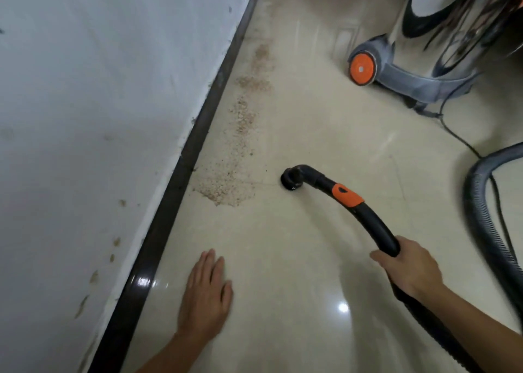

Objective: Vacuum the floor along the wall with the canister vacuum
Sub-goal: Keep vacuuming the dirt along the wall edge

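Nearest to the camera, at about 7 o'clock, the left hand (205, 296) lies palm down on the tiled floor (311, 259) with its fingers straight and holding nothing. I judge that it props up the person, who leans low.

At 9 o'clock stands the white wall (99, 89), and the dark baseboard (181, 180) runs along its foot toward 12 o'clock. Just beside the baseboard lies a trail of pale crumbs (226, 180), thickest near the centre and thinner toward 12 o'clock, so this strip is not yet cleaned.

The round nozzle (290, 180) is low over the floor, near the trail's end but apart from it. Its mouth faces down, ready to go into the crumbs.

At 4 o'clock the right hand (410, 265) has its fingers closed around the curved black wand (368, 222), far back, which gives reach.

The canister vacuum (452, 33) is parked at 1 o'clock, well apart from the wall, and its ribbed hose (481, 217) loops at 3 o'clock with slack.
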`<state>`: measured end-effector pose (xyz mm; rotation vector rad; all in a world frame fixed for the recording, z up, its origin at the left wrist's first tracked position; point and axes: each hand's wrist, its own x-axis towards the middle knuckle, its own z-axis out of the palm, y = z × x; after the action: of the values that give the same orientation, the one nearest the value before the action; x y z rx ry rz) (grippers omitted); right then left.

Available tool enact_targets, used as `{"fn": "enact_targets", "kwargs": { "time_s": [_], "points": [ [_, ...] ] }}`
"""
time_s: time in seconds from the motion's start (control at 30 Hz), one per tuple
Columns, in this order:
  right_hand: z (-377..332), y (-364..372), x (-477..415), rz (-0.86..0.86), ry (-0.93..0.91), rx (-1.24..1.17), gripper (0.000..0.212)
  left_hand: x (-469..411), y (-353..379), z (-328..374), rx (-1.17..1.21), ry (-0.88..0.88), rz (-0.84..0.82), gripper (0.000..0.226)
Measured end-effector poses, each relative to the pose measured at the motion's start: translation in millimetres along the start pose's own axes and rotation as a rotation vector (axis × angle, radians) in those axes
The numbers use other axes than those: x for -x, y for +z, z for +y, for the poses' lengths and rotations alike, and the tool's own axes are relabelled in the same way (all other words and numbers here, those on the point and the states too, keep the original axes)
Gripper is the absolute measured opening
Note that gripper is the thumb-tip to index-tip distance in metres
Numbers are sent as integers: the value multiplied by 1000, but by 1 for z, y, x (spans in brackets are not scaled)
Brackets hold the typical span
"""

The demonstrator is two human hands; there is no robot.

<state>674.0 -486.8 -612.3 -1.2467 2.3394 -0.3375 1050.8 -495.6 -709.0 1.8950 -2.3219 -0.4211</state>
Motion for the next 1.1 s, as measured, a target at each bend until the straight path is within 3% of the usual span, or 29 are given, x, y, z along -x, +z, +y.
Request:
{"fn": "enact_targets", "kwargs": {
  "time_s": [0.13, 0.33, 0.53, 0.7, 0.87, 0.97, 1.1],
  "points": [
    [0, 8, 1, -144, -99, 10, 17, -4, 5, 0, 11, -3, 13, 56],
    [-40, 21, -34, -32, -3, -85, 19, -1, 3, 2, 8, -14, 26, 56],
    [-60, 25, -37, -122, 8, -232, 16, -3, 5, -2, 16, -7, 45, 56],
    [-27, 32, -8, -147, -68, -119, 20, -3, 8, -1, 17, -5, 44, 56],
    [-42, 16, -46, -28, -132, -65, 17, -3, 8, -1, -11, -16, 40, 56],
    [-37, 1, -57, -91, -187, 56, 17, -3, 12, -5, -6, -14, 55, 56],
    [-6, 15, -30, -135, -238, 43, 21, -3, 17, -6, 6, -13, 83, 55]
  ]
}}
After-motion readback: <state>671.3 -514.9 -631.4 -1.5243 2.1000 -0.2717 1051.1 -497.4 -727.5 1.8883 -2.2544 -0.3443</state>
